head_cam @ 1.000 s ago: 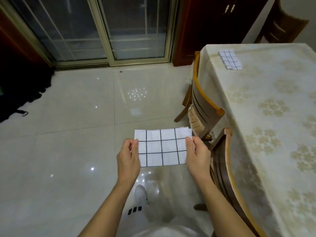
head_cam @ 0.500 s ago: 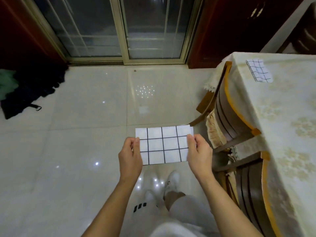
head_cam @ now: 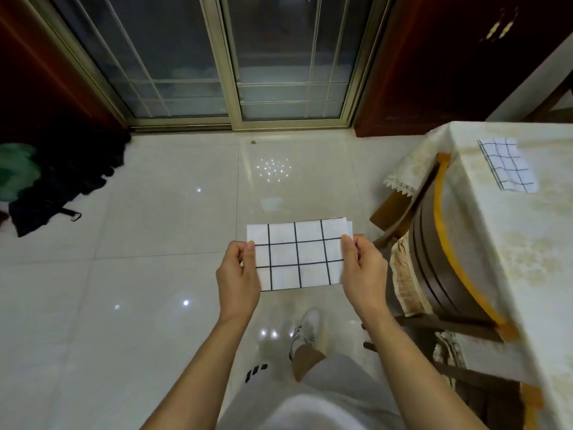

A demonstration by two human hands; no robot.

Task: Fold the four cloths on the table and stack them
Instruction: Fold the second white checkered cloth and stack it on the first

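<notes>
Left hand [head_cam: 237, 271] and right hand [head_cam: 364, 268] pinch folded cloth [head_cam: 299, 252] between them.

Glossy white tiled floor [head_cam: 155, 274] bearing small bright reflections of ceiling lights. Rear: sliding glass door in a pale metal frame [head_cam: 231, 72], flanked by dark reddish wood panels [head_cam: 449, 57]. Left: dark heap of fabric [head_cam: 71, 169]. Right: wooden chair with orange-edged curved back [head_cam: 446, 243] beside a table under a cream floral tablecloth [head_cam: 527, 243].
</notes>
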